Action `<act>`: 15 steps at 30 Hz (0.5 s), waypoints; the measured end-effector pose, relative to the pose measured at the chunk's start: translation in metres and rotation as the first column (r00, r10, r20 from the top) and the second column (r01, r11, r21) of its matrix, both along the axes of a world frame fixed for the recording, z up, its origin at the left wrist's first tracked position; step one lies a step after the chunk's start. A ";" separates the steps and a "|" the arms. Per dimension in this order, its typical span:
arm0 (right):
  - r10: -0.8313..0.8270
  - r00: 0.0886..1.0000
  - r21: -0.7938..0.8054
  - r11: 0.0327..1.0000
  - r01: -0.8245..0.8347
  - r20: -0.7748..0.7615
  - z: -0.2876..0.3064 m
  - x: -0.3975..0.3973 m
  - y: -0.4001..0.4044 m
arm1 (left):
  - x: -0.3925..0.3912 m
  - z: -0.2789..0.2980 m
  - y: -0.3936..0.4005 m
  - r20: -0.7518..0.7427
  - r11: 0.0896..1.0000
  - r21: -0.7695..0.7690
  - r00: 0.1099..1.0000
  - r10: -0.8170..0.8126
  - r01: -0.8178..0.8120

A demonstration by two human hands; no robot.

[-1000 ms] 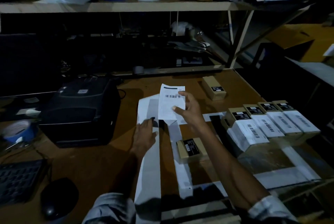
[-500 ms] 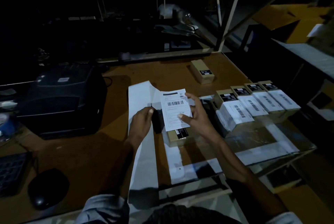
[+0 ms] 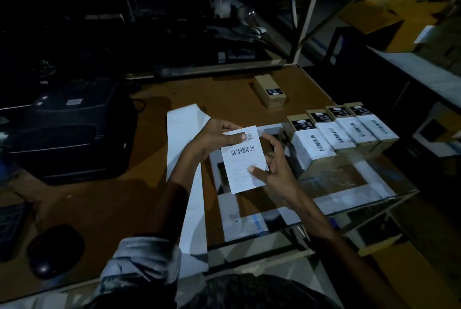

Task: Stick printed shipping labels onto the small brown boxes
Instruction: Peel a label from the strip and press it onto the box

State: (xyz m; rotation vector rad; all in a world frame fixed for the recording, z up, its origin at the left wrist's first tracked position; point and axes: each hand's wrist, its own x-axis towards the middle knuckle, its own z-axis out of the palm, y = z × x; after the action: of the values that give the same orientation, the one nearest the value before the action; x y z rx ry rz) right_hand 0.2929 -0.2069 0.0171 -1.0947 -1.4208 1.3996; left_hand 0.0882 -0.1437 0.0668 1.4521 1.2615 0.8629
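Note:
Both hands hold a white shipping label [image 3: 243, 159] with a barcode over the table's middle. My left hand [image 3: 214, 136] pinches its top edge with thumb on the printed face. My right hand [image 3: 274, 171] pinches its right side near the lower half. The label hides whatever lies under it. To the right, several small brown boxes [image 3: 344, 131] stand in a row, each with a white label on top. One bare brown box [image 3: 270, 94] lies further back on the table.
A long white strip of label backing [image 3: 185, 159] lies left of the hands. A black label printer [image 3: 72, 129] sits at the left, a mouse [image 3: 53, 251] near the front left. White tape strips [image 3: 344, 194] mark the table; its right edge drops off.
My left hand came off the backing strip and took the label's top edge. The label has come lower and nearer me and now covers the brown box that lay in front.

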 end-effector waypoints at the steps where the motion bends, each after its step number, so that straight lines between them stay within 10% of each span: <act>1: -0.036 0.999 -0.023 0.999 0.035 0.000 -0.001 0.003 -0.003 | 0.004 0.000 0.003 -0.006 1.000 0.006 1.000 -0.025 0.025; 8: -0.406 0.907 -0.431 0.843 0.322 -0.116 -0.014 0.023 -0.024 | 0.046 0.002 0.010 0.001 0.988 0.145 0.999 -0.045 0.044; 15: -0.473 0.880 -0.356 0.829 0.431 -0.037 -0.017 0.048 -0.038 | 0.062 0.014 0.023 0.008 0.975 0.219 0.999 -0.033 0.031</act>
State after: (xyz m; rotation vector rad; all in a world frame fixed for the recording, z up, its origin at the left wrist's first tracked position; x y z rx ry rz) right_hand 0.3411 -0.2453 0.0001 -1.4267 -0.7664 1.3520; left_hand 0.1502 -0.1210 0.0809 1.6333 1.1591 1.0122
